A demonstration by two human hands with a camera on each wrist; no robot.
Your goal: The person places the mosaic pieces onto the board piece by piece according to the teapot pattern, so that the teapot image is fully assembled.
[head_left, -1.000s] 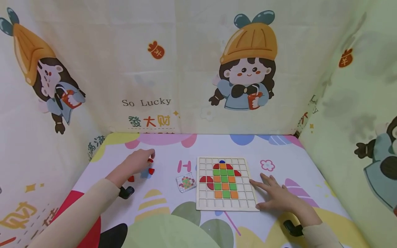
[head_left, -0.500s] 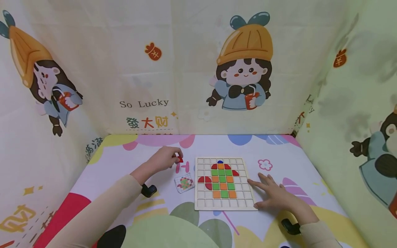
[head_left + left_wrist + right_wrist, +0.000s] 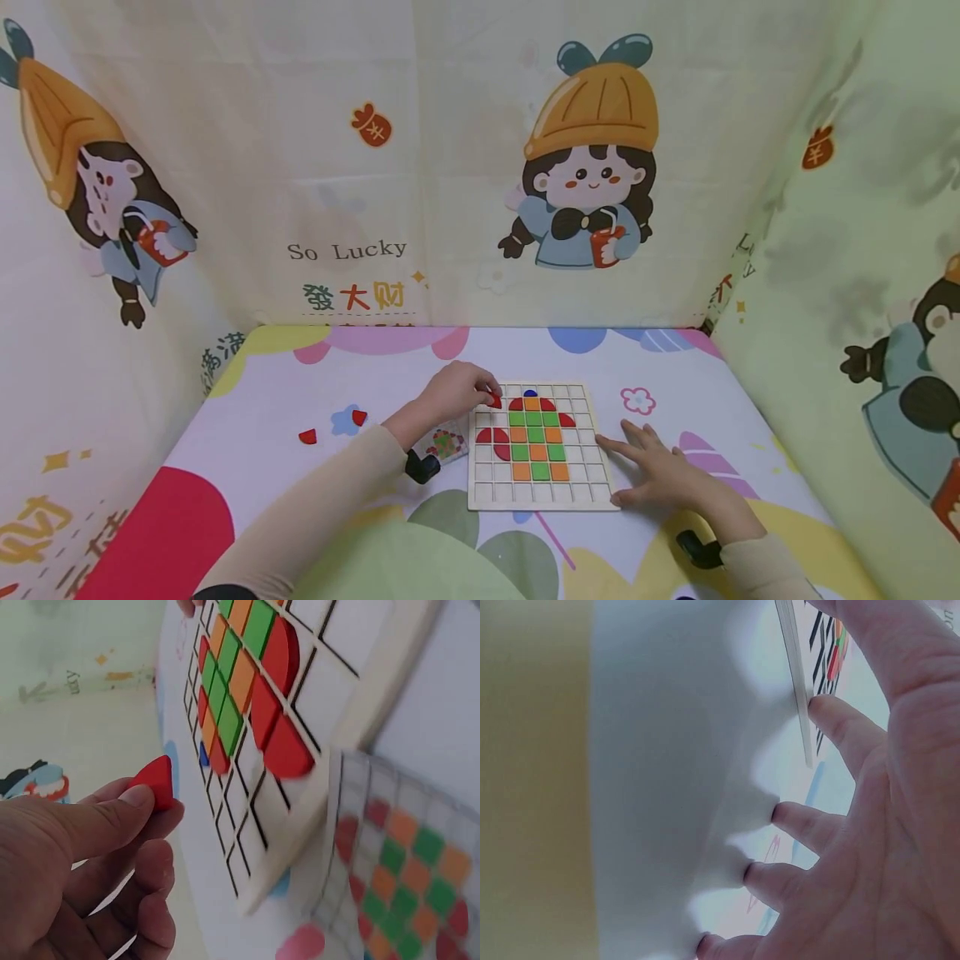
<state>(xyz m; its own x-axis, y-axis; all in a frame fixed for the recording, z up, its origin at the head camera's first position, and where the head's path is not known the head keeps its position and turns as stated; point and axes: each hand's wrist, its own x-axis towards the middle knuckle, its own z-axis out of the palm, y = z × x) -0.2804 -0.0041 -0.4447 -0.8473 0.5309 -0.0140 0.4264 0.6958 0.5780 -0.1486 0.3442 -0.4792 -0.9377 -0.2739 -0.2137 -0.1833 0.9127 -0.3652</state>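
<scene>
My left hand (image 3: pixel 456 392) pinches a red quarter-circle tile (image 3: pixel 155 782) between thumb and finger, over the far left corner of the wooden grid board (image 3: pixel 489 493). Green and orange square tiles (image 3: pixel 536 434) fill the middle of the board, with red rounded tiles (image 3: pixel 288 747) around them and a small blue tile (image 3: pixel 530 393) at the top. My right hand (image 3: pixel 660 467) lies spread at the board's right side, index fingertip and thumb at its edge. A pattern card (image 3: pixel 409 877) shows a matching picture beside the board, partly hidden by my left wrist in the head view.
Two loose red tiles lie to the left: one red tile (image 3: pixel 360 418) on the printed blue flower, another red tile (image 3: pixel 307 437) nearer the left edge. A patterned cloth (image 3: pixel 420 542) covers the table, and printed curtains (image 3: pixel 450 192) stand at the back and sides.
My left hand has picked up a red tile from the left of the table and carried it right to the board's far left corner. The right hand keeps its place.
</scene>
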